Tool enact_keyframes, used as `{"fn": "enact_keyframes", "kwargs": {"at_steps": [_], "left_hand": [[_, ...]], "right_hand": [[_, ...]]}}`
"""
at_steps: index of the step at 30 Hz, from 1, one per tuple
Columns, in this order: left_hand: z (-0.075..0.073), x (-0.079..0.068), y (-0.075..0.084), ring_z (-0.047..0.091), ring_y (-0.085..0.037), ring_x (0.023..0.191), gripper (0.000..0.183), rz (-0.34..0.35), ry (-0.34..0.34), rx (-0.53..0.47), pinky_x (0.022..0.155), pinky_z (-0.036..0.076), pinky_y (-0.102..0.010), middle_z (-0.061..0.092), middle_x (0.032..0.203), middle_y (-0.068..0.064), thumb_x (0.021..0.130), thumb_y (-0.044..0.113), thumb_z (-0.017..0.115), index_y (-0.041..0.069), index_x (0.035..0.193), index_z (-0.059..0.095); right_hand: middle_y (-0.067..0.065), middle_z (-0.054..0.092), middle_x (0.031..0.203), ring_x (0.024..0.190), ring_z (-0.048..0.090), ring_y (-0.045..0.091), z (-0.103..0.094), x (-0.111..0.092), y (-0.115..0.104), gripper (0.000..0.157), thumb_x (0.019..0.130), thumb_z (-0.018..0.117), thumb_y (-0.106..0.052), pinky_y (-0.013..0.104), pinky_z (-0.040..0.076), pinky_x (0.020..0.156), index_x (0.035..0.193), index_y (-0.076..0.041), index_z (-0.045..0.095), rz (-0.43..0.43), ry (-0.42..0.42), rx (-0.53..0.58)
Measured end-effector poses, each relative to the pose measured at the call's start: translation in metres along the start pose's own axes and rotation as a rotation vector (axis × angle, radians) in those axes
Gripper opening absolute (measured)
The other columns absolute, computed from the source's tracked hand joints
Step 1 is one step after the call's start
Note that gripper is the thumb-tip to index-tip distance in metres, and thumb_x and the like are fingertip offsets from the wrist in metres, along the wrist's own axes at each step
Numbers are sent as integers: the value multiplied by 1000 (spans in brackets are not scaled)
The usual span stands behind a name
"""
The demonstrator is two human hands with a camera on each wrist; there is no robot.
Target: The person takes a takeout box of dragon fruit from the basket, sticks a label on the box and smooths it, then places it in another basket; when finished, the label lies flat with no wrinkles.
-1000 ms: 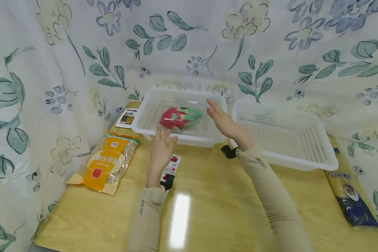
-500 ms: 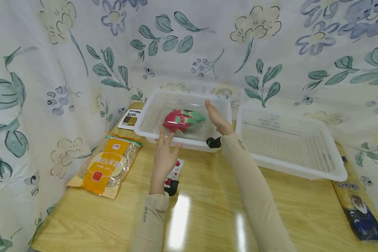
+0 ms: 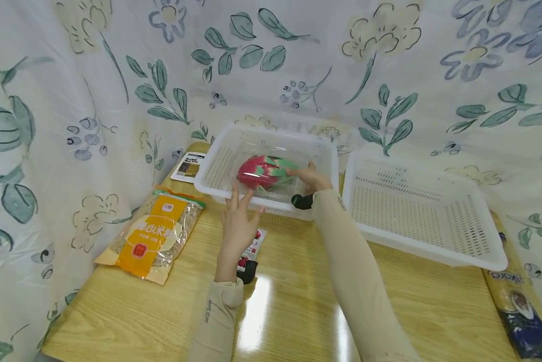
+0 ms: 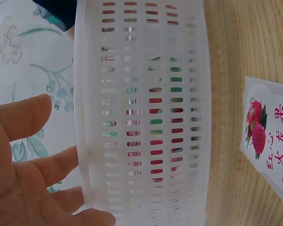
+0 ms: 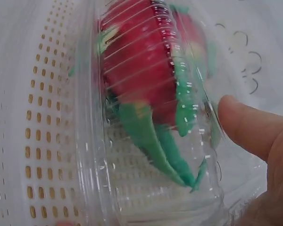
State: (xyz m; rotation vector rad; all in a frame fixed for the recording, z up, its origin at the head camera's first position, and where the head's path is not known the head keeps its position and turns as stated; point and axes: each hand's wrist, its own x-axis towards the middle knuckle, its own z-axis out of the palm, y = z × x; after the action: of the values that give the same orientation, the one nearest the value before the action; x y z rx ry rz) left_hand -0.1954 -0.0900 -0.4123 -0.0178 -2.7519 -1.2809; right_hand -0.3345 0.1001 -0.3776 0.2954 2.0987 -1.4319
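A clear plastic box [image 3: 275, 148] with a red and green dragon fruit [image 3: 257, 172] inside stands in the left white basket [image 3: 207, 183]. My left hand [image 3: 240, 226] is at the front rim of that basket, its fingers spread and extended across the rim; in the left wrist view the fingertips pass behind it. My right hand [image 3: 313, 177] is down inside the basket at the right end of the box. In the right wrist view its thumb [image 5: 247, 123] lies along the edge of the box, while most other fingers are hidden, so a firm hold cannot be made out.
A second white basket [image 3: 438, 251] stands to the right, with a gold and blue bag [image 3: 519, 306] beyond it. An orange-labelled clear bag [image 3: 155, 234] lies left, a small white packet [image 3: 188, 167] behind it. A dragon-fruit card [image 4: 273, 136] lies below the left basket.
My right hand has come in from above the basket's right end and moved down to the box. My left hand stays near the front rim, while the head view has shifted slightly.
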Motion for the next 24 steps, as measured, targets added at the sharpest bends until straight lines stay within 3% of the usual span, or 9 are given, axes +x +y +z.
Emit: {"fn": "enact_keyframes", "kwargs": {"at_steps": [3, 7, 10, 15, 24], "left_hand": [[-1, 0, 1, 4, -57, 142, 61, 10, 10, 5, 112, 3, -74, 2, 163, -20, 97, 35, 56, 5, 147, 39], [-3, 0, 2, 4, -58, 142, 61, 10, 12, 11, 112, 4, -74, 1, 163, -20, 97, 35, 56, 5, 147, 39], [-4, 1, 1, 4, -58, 142, 61, 9, 5, 10, 111, 4, -75, 1, 163, -20, 97, 34, 57, 5, 148, 38], [-6, -1, 4, 4, -56, 143, 62, -6, -3, 12, 112, 4, -74, 0, 163, -19, 97, 36, 56, 7, 149, 37], [-4, 0, 3, 2, -52, 145, 62, -29, -44, -10, 113, 3, -73, 0, 163, -18, 98, 38, 53, 9, 150, 36]], "right_hand": [[7, -19, 163, 147, 19, 40, -3, 1, 1, 109, 92, 60, -46, 49, 35, 115, 151, -19, -26, 23, 6, -21], [12, 2, 165, 145, 28, 38, -4, 0, 0, 104, 88, 65, -50, 46, 31, 118, 157, -13, -3, 86, -1, -15], [14, 11, 163, 146, 27, 35, -4, -5, -3, 87, 92, 62, -44, 45, 27, 120, 156, -11, 14, 110, -18, 28], [19, 8, 163, 150, 17, 34, -5, -13, -7, 80, 97, 56, -35, 44, 26, 120, 156, -9, 9, 91, -47, 85], [21, 6, 162, 151, 9, 34, -7, -22, -7, 66, 102, 48, -28, 44, 28, 119, 155, -8, 16, 42, -63, 255]]}}
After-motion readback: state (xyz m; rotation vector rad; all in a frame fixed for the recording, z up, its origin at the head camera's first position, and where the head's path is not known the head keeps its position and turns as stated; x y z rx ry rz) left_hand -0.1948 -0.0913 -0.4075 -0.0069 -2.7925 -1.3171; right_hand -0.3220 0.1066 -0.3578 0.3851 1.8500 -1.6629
